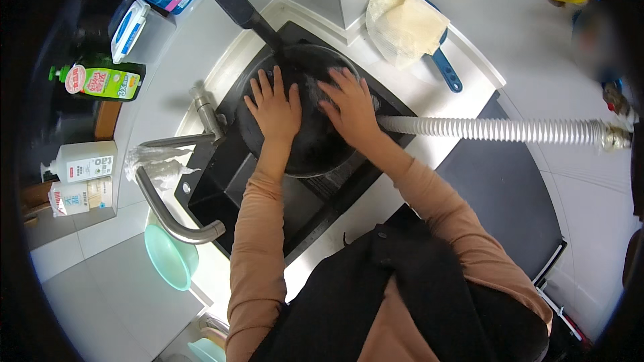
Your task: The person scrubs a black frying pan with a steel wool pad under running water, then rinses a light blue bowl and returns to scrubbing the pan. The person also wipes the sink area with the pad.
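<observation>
A dark round pan rests over the black sink, its long black handle pointing to the upper left. My left hand lies palm down against the pan's left part, fingers spread and nothing held. On the pan's right part is my right hand, slightly blurred, with its fingers apart and empty. Pale streaks of wet or foam show beside the right fingers. Whether the inside or the underside of the pan faces me, I cannot tell.
A metal faucet wrapped partly in clear plastic arches over the sink's left. A corrugated white hose runs rightward. Cream cloth covers a blue-handled utensil. Pump bottles line the ledge; a mint basin sits lower left.
</observation>
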A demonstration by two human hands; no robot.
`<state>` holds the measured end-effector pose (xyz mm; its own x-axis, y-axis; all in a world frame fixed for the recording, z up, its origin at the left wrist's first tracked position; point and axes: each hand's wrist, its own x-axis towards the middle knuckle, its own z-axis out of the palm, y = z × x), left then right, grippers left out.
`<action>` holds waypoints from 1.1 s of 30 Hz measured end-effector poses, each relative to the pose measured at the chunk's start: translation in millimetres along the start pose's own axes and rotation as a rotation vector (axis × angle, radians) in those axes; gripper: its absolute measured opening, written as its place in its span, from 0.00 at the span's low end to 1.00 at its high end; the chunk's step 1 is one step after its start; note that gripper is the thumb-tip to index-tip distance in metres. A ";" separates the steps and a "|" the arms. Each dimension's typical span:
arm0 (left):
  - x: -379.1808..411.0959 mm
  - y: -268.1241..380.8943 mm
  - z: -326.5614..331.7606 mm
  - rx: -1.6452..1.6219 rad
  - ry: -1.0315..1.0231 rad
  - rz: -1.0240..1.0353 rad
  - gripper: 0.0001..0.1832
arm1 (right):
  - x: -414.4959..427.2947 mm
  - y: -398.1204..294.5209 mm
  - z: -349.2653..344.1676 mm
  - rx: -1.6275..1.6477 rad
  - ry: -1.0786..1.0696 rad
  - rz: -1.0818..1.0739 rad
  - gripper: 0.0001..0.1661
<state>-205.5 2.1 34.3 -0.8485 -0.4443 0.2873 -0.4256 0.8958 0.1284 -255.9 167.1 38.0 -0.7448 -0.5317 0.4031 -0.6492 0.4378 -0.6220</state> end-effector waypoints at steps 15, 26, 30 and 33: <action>4.1 0.8 -1.5 -0.013 -0.026 -0.003 0.28 | 5.7 6.2 -4.4 0.039 -0.027 -0.102 0.20; 9.8 11.0 4.4 -0.030 0.066 0.071 0.27 | 62.4 33.8 16.5 0.122 0.082 0.122 0.18; 3.7 0.7 4.0 -0.006 0.058 0.030 0.27 | 43.2 17.0 17.0 0.042 0.166 0.041 0.18; -2.8 -6.8 2.5 -0.002 0.053 0.068 0.27 | 13.7 2.8 11.4 0.008 0.187 0.031 0.20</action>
<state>-201.0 -2.8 30.2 -0.8573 -0.3813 0.3457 -0.3669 0.9238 0.1090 -266.2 152.8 34.2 -0.7805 -0.3742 0.5008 -0.6250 0.4457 -0.6409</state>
